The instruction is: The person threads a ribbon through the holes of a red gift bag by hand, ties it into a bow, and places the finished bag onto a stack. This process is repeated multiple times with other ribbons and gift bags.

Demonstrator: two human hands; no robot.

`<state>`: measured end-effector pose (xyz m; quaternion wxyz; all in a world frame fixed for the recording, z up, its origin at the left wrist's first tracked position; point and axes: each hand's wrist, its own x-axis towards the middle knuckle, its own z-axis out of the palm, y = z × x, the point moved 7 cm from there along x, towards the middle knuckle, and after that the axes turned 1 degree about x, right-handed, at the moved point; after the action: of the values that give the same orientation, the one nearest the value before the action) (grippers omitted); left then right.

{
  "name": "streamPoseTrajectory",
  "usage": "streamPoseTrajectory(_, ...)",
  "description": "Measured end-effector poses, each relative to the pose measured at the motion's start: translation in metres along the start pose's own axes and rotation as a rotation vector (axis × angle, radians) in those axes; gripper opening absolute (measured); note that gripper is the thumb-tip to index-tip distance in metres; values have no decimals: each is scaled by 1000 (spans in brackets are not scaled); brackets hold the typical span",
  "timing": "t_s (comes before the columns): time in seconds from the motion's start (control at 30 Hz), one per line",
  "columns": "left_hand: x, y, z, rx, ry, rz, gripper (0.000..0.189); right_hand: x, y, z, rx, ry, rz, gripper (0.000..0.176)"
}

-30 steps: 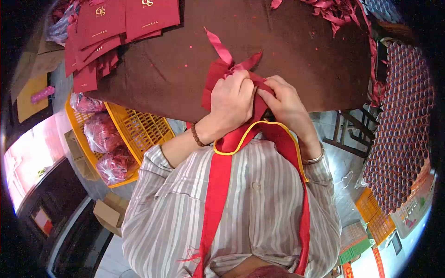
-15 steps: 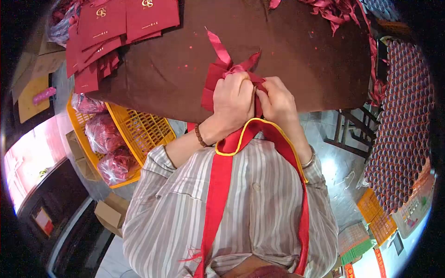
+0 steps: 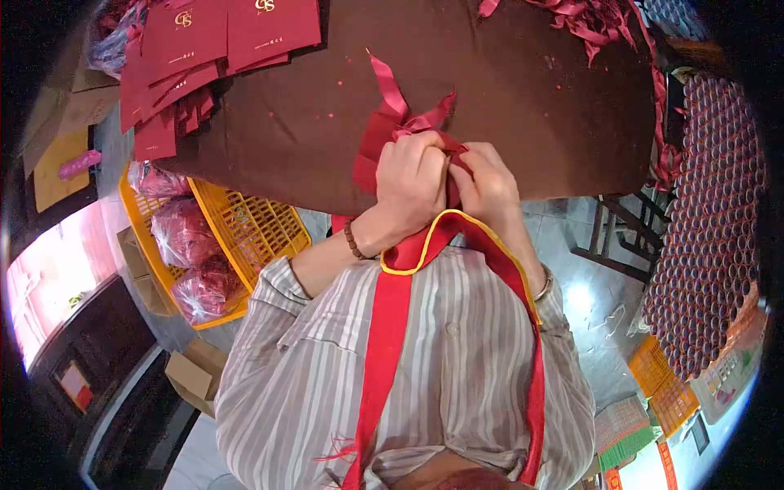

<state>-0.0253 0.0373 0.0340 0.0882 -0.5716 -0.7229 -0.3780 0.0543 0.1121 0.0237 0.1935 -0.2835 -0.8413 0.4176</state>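
Both hands are bunched together at the near edge of the brown counter. The left hand and right hand have their fingers closed tight on a red ribbon bow, which rests against the counter.

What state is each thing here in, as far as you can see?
left hand: closed on the red ribbon
right hand: closed on the red ribbon
red ribbon: bunched, loose ends sticking out
red folders: shut, stacked overlapping
yellow crate: open-topped, holding tied bags
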Motion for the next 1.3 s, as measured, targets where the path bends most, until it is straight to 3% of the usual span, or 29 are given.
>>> streamPoseTrajectory(0.23,4,-5,0,-7,-2,-41,14,6,13,-6,234,-12,105,16)
streamPoseTrajectory(0.37,6,-1,0,8,-9,-34,14,3,11,-5,129,-16,109,16)
streamPoseTrajectory(0.43,4,-1,1,25,-11,-29,14,0,3,-6,51,75,-3,13)
streamPoseTrajectory(0.63,0,6,-2,27,22,6,14,-5,-8,-3,61,130,-21,11)
streamPoseTrajectory(1.07,-3,-6,5,116,39,22,11,7,25,3,99,0,4,18)
streamPoseTrajectory(1.13,-5,-10,13,182,-52,-3,16,5,42,9,178,-47,135,21)
streamPoseTrajectory(1.3,-6,-8,16,184,-55,38,16,4,63,15,308,-106,253,24)
